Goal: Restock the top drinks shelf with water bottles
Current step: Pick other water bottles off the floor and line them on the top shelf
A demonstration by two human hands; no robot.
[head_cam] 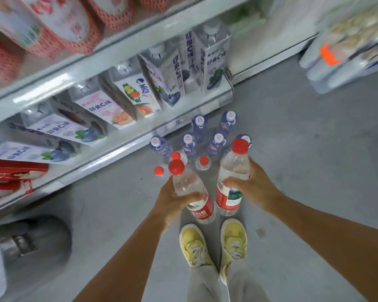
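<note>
Bottles, one per hand: the left hand (172, 199) wraps a red-capped bottle (190, 188) and the right hand (252, 184) wraps another (232, 179), probably to carry two per trip. Spares (203, 163) stand on the floor (303, 149) at 12 o'clock, below the carton shelf (118, 147) at 10.

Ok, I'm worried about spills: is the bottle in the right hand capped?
Capped. The right hand holds a water bottle with its red cap seated on the neck.

Juice cartons (127, 99) line the low shelf (118, 147); yellow shoes (214, 245) on grey floor (303, 153).
</note>
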